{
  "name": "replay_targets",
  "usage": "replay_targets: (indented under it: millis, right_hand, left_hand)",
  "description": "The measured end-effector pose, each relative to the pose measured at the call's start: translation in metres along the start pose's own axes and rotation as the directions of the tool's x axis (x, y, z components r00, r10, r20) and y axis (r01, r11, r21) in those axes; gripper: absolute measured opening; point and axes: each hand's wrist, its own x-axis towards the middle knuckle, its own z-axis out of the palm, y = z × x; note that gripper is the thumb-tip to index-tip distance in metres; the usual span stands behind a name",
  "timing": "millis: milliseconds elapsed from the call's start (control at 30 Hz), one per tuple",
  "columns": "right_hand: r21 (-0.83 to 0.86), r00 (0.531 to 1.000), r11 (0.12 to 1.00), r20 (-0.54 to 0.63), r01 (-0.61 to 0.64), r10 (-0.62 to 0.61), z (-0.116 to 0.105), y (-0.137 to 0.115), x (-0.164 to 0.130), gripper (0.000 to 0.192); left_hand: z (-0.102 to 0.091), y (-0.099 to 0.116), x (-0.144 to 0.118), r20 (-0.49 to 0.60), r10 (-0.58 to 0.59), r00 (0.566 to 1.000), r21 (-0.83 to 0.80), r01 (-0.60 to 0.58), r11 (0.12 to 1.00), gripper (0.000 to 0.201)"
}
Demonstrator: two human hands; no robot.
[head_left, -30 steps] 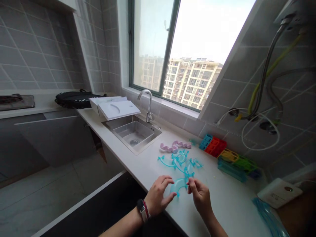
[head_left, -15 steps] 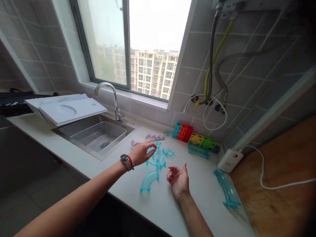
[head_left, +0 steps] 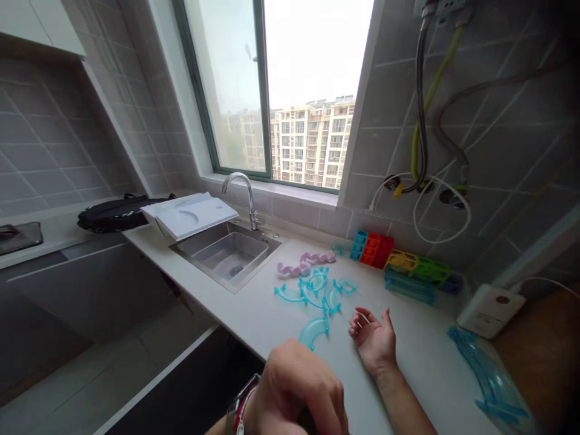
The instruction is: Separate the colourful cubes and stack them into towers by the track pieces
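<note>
Close to the camera, my left hand point(head_left: 302, 386) is curled with bent fingers; what it holds, if anything, is hidden. My right hand point(head_left: 375, 343) rests palm up on the white counter, fingers loosely apart and nothing in them. Between the hands and the sink lie several clear blue curved track pieces point(head_left: 312, 296). One curved track piece point(head_left: 315, 331) sits just beyond my left hand. Behind them are lilac zigzag pieces point(head_left: 306, 264). Longer blue track pieces point(head_left: 489, 374) lie at the counter's right side.
Red blocks point(head_left: 377, 249), a blue block point(head_left: 359, 244) and yellow and green frames point(head_left: 417, 266) line the wall. A steel sink point(head_left: 231, 257) with a faucet point(head_left: 251, 199) is at left, a white panel point(head_left: 194, 214) over its edge. A white device point(head_left: 491, 310) stands at right.
My left hand has drawn back from over the blue track pieces toward the camera and curled. My right hand stays palm up on the counter. The view has turned left.
</note>
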Motion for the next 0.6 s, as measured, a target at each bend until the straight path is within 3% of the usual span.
replay_targets:
  millis: [133, 233, 333, 400, 500, 600]
  right_hand:
    - [-0.009, 1.000, 1.000, 0.023, 0.003, -0.002, -0.004, 0.000, 0.002, 0.054]
    - [-0.003, 0.999, 0.999, 0.021, 0.039, -0.039, -0.004, -0.002, 0.002, 0.054]
    - [-0.015, 0.997, 0.997, 0.011, 0.080, -0.080, 0.000, -0.004, 0.000, 0.055]
    - [-0.043, 0.995, 0.994, 0.011, 0.102, -0.101, 0.003, -0.005, -0.001, 0.055]
    - [-0.088, 0.993, 0.989, 0.023, 0.120, -0.118, 0.004, -0.005, -0.001, 0.054]
    - [-0.115, 0.993, 0.987, 0.027, 0.117, -0.114, 0.002, -0.006, 0.001, 0.054]
  left_hand:
    - [0.015, -0.005, 0.002, -0.018, -0.049, 0.999, 0.109, 0.050, 0.993, 0.075]
    - [0.022, -0.026, -0.006, 0.021, -0.065, 0.998, 0.031, 0.065, 0.997, 0.057]
    - [0.027, -0.068, -0.030, 0.016, -0.228, 0.974, 0.036, 0.227, 0.973, 0.039]
    - [0.030, -0.104, -0.052, -0.032, -0.396, 0.918, 0.110, 0.397, 0.911, 0.040]
    - [0.035, -0.151, -0.080, -0.112, -0.607, 0.786, 0.107, 0.617, 0.779, 0.047]
    - [0.037, -0.173, -0.095, -0.125, -0.734, 0.667, -0.006, 0.739, 0.673, 0.047]
